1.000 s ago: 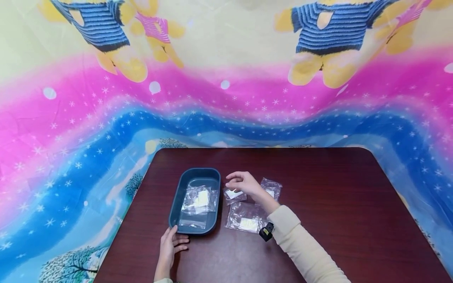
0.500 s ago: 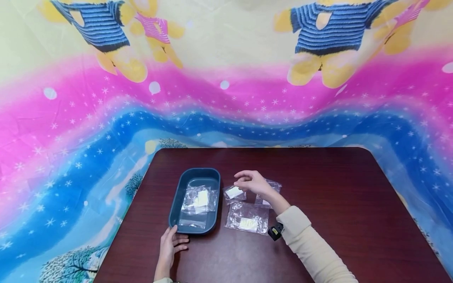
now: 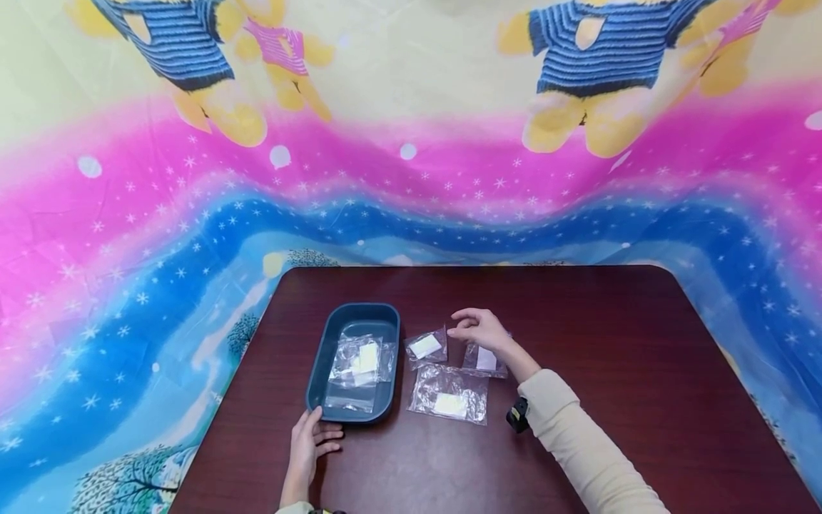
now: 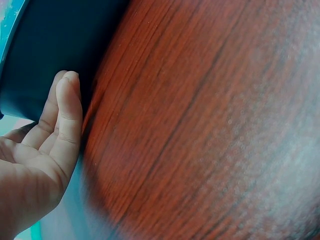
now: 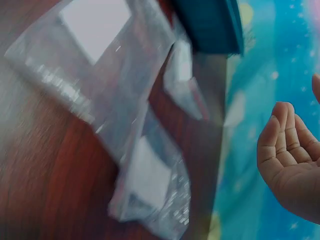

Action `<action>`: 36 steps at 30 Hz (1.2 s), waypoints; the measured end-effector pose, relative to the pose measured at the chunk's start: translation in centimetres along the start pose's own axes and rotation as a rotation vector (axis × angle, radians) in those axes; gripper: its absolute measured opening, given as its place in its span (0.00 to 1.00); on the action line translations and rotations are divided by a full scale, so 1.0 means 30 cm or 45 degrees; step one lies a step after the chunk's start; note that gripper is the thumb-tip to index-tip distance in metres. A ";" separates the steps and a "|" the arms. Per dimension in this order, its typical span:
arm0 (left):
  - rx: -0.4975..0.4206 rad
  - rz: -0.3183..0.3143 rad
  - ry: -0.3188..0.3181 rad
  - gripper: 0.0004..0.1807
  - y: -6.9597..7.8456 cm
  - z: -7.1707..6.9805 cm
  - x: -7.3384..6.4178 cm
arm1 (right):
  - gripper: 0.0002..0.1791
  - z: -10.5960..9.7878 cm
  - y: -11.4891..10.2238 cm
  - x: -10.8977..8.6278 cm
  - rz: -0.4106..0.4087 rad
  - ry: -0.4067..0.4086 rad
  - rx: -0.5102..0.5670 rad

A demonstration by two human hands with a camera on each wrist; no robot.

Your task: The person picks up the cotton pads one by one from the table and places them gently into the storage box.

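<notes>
Head view. Dark red desk [image 3: 578, 321], cartoon-print cloth behind. Blue tray [image 3: 319, 371] toward the desk's left edge, holding clear packets [image 3: 359, 360] with pale inserts. Left hand [image 3: 307, 444] rests at the tray's near rim, fingers straight, gripping nothing. Three loose packets right of the tray: a small one [image 3: 426, 347] just beside it, a larger one [image 3: 449, 394] nearer the front edge, a third [image 3: 484, 358] further right. Right hand [image 3: 480, 330] hovers over the third, fingers loosely curled, empty. Change: a second ago this hand sat over the small packet by the tray; it has since travelled right, leaving that packet where it lay. Judged: that packet passed over, the third now in reach.

Left wrist view. Left fingers [image 4: 65, 107] flat against the tray's outer wall [image 4: 55, 45], steadying it; contact unclear from the head.

Right wrist view. Blurred. Right palm [image 5: 292, 160] open and empty; packets [image 5: 150, 175] below, tray corner [image 5: 210, 25] beyond.
</notes>
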State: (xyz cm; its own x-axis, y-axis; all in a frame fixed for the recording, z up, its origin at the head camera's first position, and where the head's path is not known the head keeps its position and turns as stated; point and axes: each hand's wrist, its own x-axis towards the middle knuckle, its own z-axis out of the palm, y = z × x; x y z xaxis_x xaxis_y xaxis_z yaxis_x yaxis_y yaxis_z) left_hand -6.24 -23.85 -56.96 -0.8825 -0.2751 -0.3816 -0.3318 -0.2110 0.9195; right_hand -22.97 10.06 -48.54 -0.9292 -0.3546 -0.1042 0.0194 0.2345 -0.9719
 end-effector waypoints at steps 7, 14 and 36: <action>0.015 0.012 0.001 0.25 -0.001 0.001 0.004 | 0.27 -0.065 0.080 0.019 0.029 0.119 -0.100; 0.006 0.058 -0.012 0.23 -0.007 -0.003 -0.003 | 0.31 -0.132 0.141 0.036 0.000 0.218 -0.361; 0.021 0.013 0.006 0.23 0.002 -0.002 0.005 | 0.43 -0.215 0.274 0.041 0.122 0.124 -0.714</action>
State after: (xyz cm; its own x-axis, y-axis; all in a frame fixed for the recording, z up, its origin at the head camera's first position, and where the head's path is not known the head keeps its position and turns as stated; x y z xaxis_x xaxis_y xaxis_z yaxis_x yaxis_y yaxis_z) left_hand -6.37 -23.95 -56.96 -0.8842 -0.2815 -0.3728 -0.3284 -0.1929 0.9246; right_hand -26.34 17.39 -55.28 -0.9631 -0.2298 -0.1403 -0.0693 0.7150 -0.6957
